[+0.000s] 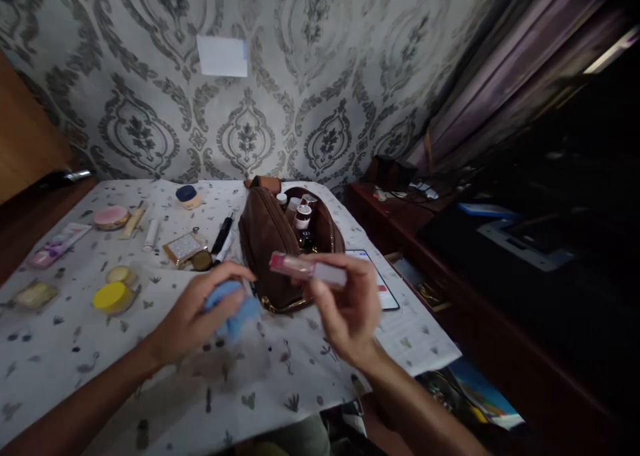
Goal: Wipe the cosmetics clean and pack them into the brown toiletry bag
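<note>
Between the thumb and fingers of my right hand (353, 306) is a lip gloss tube (295, 267), pink and clear with a pale cap, held level above the table. My left hand (203, 306) grips a crumpled blue cloth (231, 309), slightly blurred. Just beyond both hands a brown makeup bag (267, 243) stands unzipped. Inside it, several small bottles and a white-capped jar (303, 216) show. The lip gloss overlaps the bag's near side in the view, and part of the bag is hidden behind my right hand.
Left on the patterned tablecloth lie a yellow-lidded jar (113, 298), a pink compact (111, 217), a purple-white tube (59, 244), a dark-lidded jar (188, 197), a glittery case (184, 248) and a black tube (222, 235). A tablet (385, 286) lies right of the bag, near the table's edge.
</note>
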Demonstrator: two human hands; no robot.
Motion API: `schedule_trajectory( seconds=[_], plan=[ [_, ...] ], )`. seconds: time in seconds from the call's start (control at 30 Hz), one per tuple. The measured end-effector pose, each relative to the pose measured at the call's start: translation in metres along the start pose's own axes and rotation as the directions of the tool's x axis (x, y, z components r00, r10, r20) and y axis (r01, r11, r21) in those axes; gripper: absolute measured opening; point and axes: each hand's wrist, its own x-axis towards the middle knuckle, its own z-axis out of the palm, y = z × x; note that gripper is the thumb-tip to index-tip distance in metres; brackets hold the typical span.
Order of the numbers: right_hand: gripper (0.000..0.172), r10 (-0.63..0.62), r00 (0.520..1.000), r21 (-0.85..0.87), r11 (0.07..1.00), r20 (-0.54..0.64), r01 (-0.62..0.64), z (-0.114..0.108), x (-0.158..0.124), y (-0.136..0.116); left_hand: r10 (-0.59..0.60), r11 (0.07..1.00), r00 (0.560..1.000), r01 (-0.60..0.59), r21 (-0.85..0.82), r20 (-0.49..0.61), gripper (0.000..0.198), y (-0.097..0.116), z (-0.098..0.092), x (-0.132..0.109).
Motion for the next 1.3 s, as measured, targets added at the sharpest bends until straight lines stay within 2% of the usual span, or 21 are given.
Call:
schedule_trajectory(
  seconds=[0.03, 0.07, 0.13, 0.2, 0.33, 0.47, 0.57, 0.67, 0.9, 1.03, 1.17, 1.3],
  plan=[
    [0.029, -0.052, 0.995, -0.036, 0.998, -0.089, 0.049, -0.013, 0.008, -0.001, 0.012, 1.0, 0.99, -0.011, -0.004, 0.142, 0.035, 0.01, 0.01, 0.004],
    [0.025, -0.082, 0.989, -0.068, 0.995, -0.127, 0.074, -0.024, 0.016, -0.002, 0.012, 1.0, 0.972, -0.009, -0.011, 0.235, 0.048, 0.019, 0.02, 0.008],
    [0.022, -0.086, 0.985, -0.142, 0.988, -0.146, 0.065, -0.042, 0.03, 0.0, -0.005, 1.0, 0.943, 0.012, -0.018, 0.332, 0.066, 0.031, 0.041, 0.018],
    [0.022, -0.056, 0.992, -0.209, 0.977, -0.114, 0.032, -0.056, 0.041, 0.003, -0.018, 0.999, 0.925, 0.027, -0.019, 0.379, 0.07, 0.034, 0.06, 0.027],
    [0.026, -0.008, 1.0, -0.34, 0.94, -0.006, 0.005, -0.074, 0.048, 0.011, -0.001, 0.995, 0.929, -0.036, 0.092, 0.37, 0.056, 0.025, 0.079, 0.034],
    [0.038, 0.045, 0.989, -0.448, 0.894, 0.138, 0.022, -0.087, 0.052, 0.014, -0.042, 0.975, 0.911, -0.052, 0.215, 0.411, 0.054, 0.013, 0.083, 0.029],
    [0.041, 0.06, 0.959, -0.473, 0.877, 0.277, 0.081, -0.092, 0.056, 0.014, -0.049, 0.967, 0.899, -0.066, 0.245, 0.435, 0.056, 0.008, 0.085, 0.025],
    [0.042, 0.072, 0.928, -0.505, 0.853, 0.365, 0.133, -0.092, 0.058, 0.015, -0.021, 0.962, 0.902, -0.099, 0.253, 0.431, 0.057, 0.004, 0.088, 0.023],
    [0.02, 0.086, 0.842, -0.593, 0.747, 0.533, 0.299, -0.089, 0.058, 0.023, -0.014, 0.959, 0.887, -0.119, 0.259, 0.461, 0.058, -0.003, 0.091, 0.019],
    [0.016, 0.105, 0.817, -0.675, 0.626, 0.568, 0.389, -0.086, 0.054, 0.025, -0.05, 0.939, 0.863, -0.132, 0.319, 0.503, 0.06, -0.002, 0.089, 0.018],
    [0.021, 0.047, 0.827, -0.726, 0.508, 0.56, 0.462, -0.083, 0.046, 0.024, -0.081, 0.914, 0.85, -0.145, 0.379, 0.521, 0.062, -0.001, 0.089, 0.019],
    [0.025, 0.004, 0.822, -0.727, 0.47, 0.569, 0.501, -0.086, 0.044, 0.022, -0.088, 0.91, 0.838, -0.151, 0.385, 0.538, 0.063, -0.001, 0.089, 0.019]
  ],
)
